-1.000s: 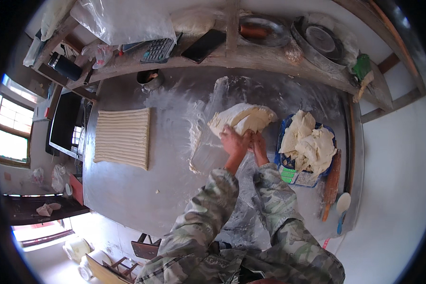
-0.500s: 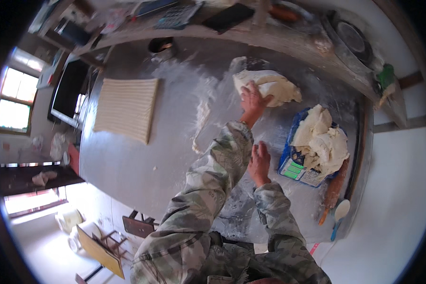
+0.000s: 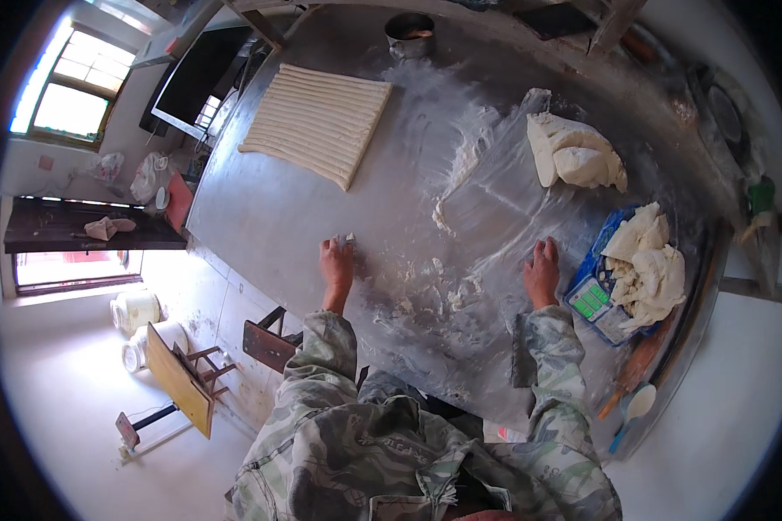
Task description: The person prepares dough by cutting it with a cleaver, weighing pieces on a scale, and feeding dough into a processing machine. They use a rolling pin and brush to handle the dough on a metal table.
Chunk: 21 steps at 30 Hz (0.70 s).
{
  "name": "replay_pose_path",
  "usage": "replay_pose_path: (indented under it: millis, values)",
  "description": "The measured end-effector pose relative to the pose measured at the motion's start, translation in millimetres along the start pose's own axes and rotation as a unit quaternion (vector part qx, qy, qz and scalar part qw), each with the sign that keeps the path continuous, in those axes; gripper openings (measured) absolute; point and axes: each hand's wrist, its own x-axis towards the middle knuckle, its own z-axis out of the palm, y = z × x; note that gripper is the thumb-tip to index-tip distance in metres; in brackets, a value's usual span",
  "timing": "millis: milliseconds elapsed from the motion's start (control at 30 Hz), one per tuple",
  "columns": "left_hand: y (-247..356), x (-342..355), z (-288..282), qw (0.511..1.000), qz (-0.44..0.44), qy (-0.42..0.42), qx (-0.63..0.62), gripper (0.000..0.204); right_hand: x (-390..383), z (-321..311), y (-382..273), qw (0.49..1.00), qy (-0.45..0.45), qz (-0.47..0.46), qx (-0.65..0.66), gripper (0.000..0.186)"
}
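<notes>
My left hand (image 3: 336,271) is low over the near left part of the metal table (image 3: 278,204), its fingers curled at a small pale scrap of dough (image 3: 350,238). To the right, my right hand (image 3: 541,273) rests at the tabletop with its fingers loosely bent and slightly apart, nothing visible in them. Beyond it lies a big folded lump of dough (image 3: 575,154), touched by neither hand. A blue scale (image 3: 589,300) with a lit green display stands right of my right hand, piled with torn dough pieces (image 3: 656,276). A flat sheet of dough cut in strips (image 3: 315,122) lies at the far left.
Flour and dough crumbs (image 3: 443,291) cover the table between my hands. A metal pot (image 3: 408,36) stands at the back. Along the right edge lie a wooden rolling pin (image 3: 643,360) and a blue-handled white scoop (image 3: 641,401). A wooden stool (image 3: 274,343) stands by the left edge.
My left hand has left the dough lump and come back to the near left of the table. My right hand has stayed near the scale. The view has turned, shifting the whole scene.
</notes>
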Motion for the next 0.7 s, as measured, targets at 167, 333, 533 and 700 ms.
replay_pose_path:
  millis: [167,333,533,700]
  values:
    - [24.8,16.0,18.1,0.998,0.023,-0.061,-0.018,0.025,-5.6,8.4,3.1,1.000,-0.005,0.014,0.015,0.061]
    - [48.0,27.1,51.9,0.992,0.088,-0.063,-0.057,0.018,-27.6,6.8,-4.5,0.998,0.006,0.028,0.048,0.053]
    - [178.1,-11.3,79.4,0.957,0.119,-0.115,-0.240,0.013,-37.8,3.2,0.4,0.990,0.109,0.053,0.076,0.055]
    - [311.2,-33.0,123.8,0.908,0.220,-0.151,-0.324,0.016,-28.8,6.1,4.2,0.984,0.173,0.047,0.021,0.054]
